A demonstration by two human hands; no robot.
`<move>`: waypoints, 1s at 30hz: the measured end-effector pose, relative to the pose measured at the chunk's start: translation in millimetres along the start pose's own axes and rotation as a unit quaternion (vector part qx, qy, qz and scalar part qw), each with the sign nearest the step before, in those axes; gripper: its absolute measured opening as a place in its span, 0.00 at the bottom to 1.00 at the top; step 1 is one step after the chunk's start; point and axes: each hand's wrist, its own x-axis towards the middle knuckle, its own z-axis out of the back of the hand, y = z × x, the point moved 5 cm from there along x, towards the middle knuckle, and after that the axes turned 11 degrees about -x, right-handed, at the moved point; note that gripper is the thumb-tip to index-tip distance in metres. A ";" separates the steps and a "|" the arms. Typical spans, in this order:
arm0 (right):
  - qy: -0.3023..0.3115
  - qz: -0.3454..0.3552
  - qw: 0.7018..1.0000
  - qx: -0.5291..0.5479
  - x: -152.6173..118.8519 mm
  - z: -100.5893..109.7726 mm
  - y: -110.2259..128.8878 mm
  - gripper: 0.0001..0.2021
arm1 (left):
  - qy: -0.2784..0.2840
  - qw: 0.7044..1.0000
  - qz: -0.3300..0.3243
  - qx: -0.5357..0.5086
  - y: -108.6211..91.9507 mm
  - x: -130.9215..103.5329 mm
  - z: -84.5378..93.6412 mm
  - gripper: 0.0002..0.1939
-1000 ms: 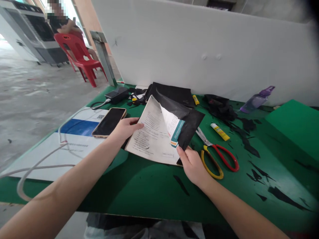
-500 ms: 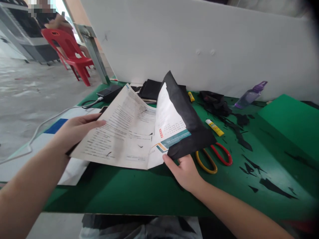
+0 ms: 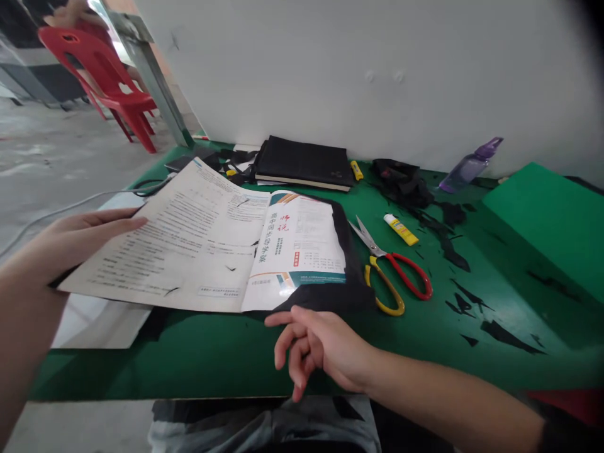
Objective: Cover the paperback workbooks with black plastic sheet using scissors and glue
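Observation:
A book [image 3: 189,245] lies spread before me, its printed pages on the left and its inside cover flap on the right. Black paper [image 3: 325,294] is folded over the right and lower edges of that cover. My left hand [image 3: 101,236] grips the book's left side, thumb on the page and fingers underneath. Just below the cover's lower edge is my right hand [image 3: 321,352], its fingers apart with nothing in them. Scissors [image 3: 382,261] with one red and one yellow handle lie beside the cover, blades slightly parted.
A yellow glue tube [image 3: 401,229] rests past the scissors. Black scraps [image 3: 509,336] and crumpled black material [image 3: 401,182] lie on the right. At the back are a black notebook [image 3: 304,162] and a purple bottle [image 3: 469,167]. A person sits on a red chair [image 3: 99,75].
The black-edged cover has come down flat on the table, and my right hand has let go of it. My left hand has moved left with the pages. The scissors' blades now show.

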 end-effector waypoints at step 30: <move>0.129 0.021 0.937 -0.324 -23.9 8.6 40.4 0.09 | 0.325 0.747 -0.502 0.291 16.9 -149.4 -151.8 0.18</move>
